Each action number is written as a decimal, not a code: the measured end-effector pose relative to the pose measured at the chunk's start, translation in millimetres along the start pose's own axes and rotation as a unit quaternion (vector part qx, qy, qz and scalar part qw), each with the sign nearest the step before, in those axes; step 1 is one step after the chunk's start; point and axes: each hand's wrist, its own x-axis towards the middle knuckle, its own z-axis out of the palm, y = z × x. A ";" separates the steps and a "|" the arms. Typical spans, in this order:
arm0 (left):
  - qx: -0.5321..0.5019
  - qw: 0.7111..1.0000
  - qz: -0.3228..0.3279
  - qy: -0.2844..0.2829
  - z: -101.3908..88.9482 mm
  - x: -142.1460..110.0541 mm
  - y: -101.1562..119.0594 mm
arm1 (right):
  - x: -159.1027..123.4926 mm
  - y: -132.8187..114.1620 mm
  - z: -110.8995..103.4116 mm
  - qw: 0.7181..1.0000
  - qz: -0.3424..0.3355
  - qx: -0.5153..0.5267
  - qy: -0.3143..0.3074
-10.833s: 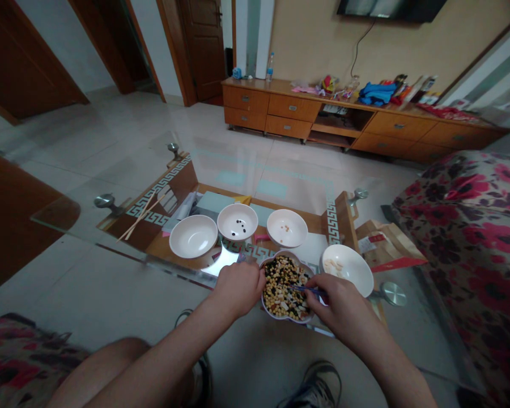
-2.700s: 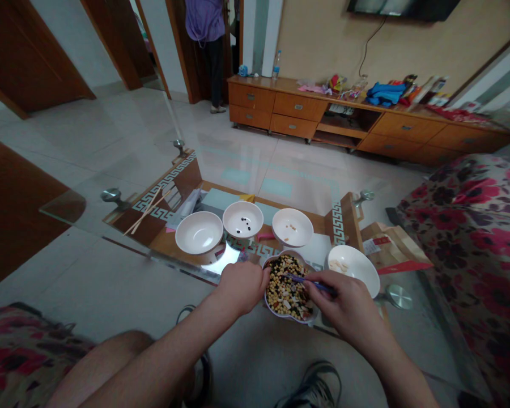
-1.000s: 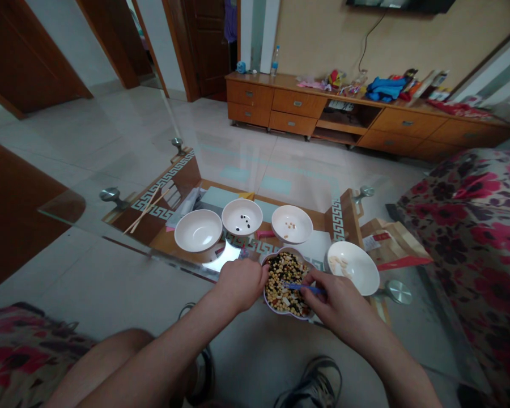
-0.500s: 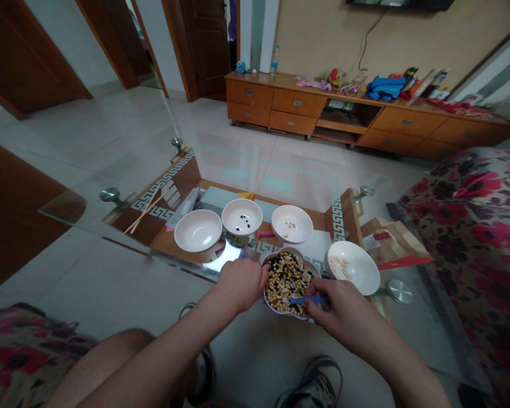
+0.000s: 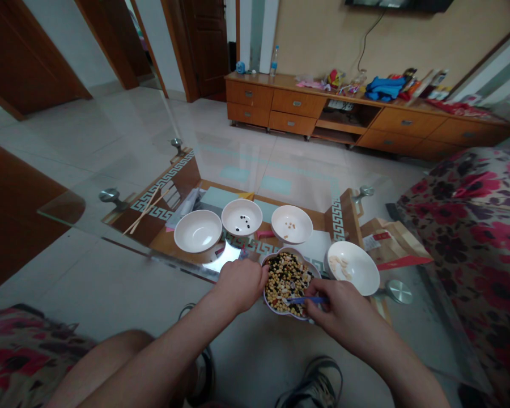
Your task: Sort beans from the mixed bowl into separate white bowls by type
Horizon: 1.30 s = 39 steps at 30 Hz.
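Observation:
A flower-shaped bowl point(image 5: 268, 303) with a pale lilac rim is full of mixed yellow, black and white beans and grains point(image 5: 287, 277). My left hand point(image 5: 243, 283) grips its left rim, fingers curled over the edge. Pinched in my right hand point(image 5: 338, 309) is a slim blue tool, apparently tweezers point(image 5: 308, 299), its tip down among the beans at the front of the bowl. To the right, a white bowl point(image 5: 365, 275) contains some pale flat seeds. Behind stand a white bowl point(image 5: 301, 218) with a few tan beans and another white bowl point(image 5: 255, 212) with several black beans.
Another white bowl point(image 5: 198, 231) with nothing visible inside stands at left on the glass table point(image 5: 123, 226). Chopsticks point(image 5: 147, 212) show at the table's left. A brown paper bag point(image 5: 397, 241) is at right, before a flowered sofa cover point(image 5: 484, 226). A long cabinet point(image 5: 297, 110) lines the wall.
Almost nothing differs. Both hands keep their places on the bowl and the blue tweezers, with the tip still among the beans.

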 end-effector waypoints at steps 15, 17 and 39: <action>0.004 1.000 0.002 0.000 0.1 -0.5 -0.2 | -0.5 -1.5 -0.5 1.000 -0.017 -0.018 -0.003; 0.005 1.000 0.002 0.001 -0.7 -0.7 0.0 | -0.6 -1.9 -1.1 1.000 -0.015 -0.016 -0.009; -0.002 1.000 -0.001 -0.010 -2.3 -1.0 0.3 | -17.1 38.0 -43.0 0.984 0.018 -0.048 0.169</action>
